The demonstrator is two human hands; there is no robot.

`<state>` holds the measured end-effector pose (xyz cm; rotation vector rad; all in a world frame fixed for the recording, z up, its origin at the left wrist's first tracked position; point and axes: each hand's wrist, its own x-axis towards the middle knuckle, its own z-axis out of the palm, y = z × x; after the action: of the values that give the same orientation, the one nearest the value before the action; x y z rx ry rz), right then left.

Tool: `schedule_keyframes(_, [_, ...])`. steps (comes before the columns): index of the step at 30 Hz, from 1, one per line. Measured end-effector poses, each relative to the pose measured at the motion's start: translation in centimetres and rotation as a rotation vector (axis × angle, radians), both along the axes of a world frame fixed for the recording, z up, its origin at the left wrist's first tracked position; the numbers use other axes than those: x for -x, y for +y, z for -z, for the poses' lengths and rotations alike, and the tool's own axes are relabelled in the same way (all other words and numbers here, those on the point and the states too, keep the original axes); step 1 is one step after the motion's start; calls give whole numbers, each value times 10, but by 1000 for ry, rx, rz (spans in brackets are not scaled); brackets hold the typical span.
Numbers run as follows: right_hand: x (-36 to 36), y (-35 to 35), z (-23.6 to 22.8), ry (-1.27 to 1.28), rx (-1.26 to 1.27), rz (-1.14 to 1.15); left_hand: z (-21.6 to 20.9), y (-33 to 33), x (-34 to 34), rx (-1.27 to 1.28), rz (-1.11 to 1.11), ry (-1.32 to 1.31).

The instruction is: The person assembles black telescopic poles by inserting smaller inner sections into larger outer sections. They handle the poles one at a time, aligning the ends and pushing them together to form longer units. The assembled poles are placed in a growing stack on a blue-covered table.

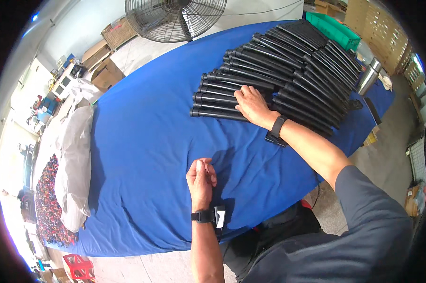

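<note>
Rows of long black tubes (258, 60) with thicker end caps lie side by side on a blue cloth-covered table (142, 141). Reaching over the nearer left row, my right hand (254, 104) has its fingers curled down round a black tube (225, 106); the fingertips are partly hidden. My left hand (201, 178) is closed above the bare cloth, thumb on top and fingers bent in, with nothing showing in it. Each wrist wears a black strap with a small device; the left one (219, 217) has a white face.
A steel flask (370, 75) and a green crate (333, 30) stand at the table's far right. On the left edge, a whitish plastic sheet (76, 165) lies beside a heap of small red and dark pieces (50, 207). A large fan (175, 16) stands beyond the table.
</note>
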<state>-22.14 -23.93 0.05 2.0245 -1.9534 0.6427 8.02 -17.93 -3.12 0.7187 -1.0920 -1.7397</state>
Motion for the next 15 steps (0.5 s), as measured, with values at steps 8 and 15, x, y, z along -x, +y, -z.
schedule_keyframes(8, [3, 7, 5, 37, 30, -2, 0, 1, -2, -33, -26, -37])
schedule_keyframes(15, [4, 7, 7, 28, 84, -45, 2, -1, 1, -20, -14, -52])
